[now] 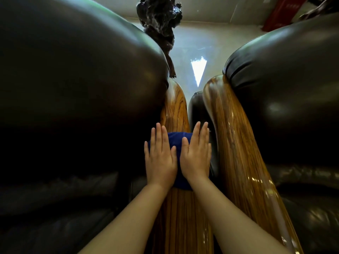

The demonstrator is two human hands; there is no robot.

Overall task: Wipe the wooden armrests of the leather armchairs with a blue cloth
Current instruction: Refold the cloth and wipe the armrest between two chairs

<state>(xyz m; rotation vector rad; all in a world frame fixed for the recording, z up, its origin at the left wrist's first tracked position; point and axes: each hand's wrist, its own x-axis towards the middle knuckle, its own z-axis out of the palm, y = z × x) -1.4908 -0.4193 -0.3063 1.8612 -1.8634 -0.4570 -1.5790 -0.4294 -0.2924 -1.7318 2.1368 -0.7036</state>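
Two bare forearms reach in from the bottom edge, side by side, and end in flat hands. Neither hand has a closed grip: the left hand [160,158] and the right hand [195,154] both lie palm down with fingers straight and only slightly spread, pressing on the blue cloth [176,142] rather than pinching it. The thumbs nearly meet over the middle of the cloth.

That cloth is draped across the wooden armrest [176,107] of the left armchair [73,79], roughly midway along the visible length. Its long side seems to run crosswise to the wood, though the hands hide most of it and its edges are hard to trace. The fingers point up the armrest, away from the camera.

Both armrests have their long axis running straight away from the viewer, the grain following the same line. The right armrest [236,143] lies just beside the first, glossy, with a narrow dark gap between them. It belongs to the right armchair [286,92], whose dark leather bulges over the wood. Beyond the rounded far ends, a pale shiny floor [189,52] shows.
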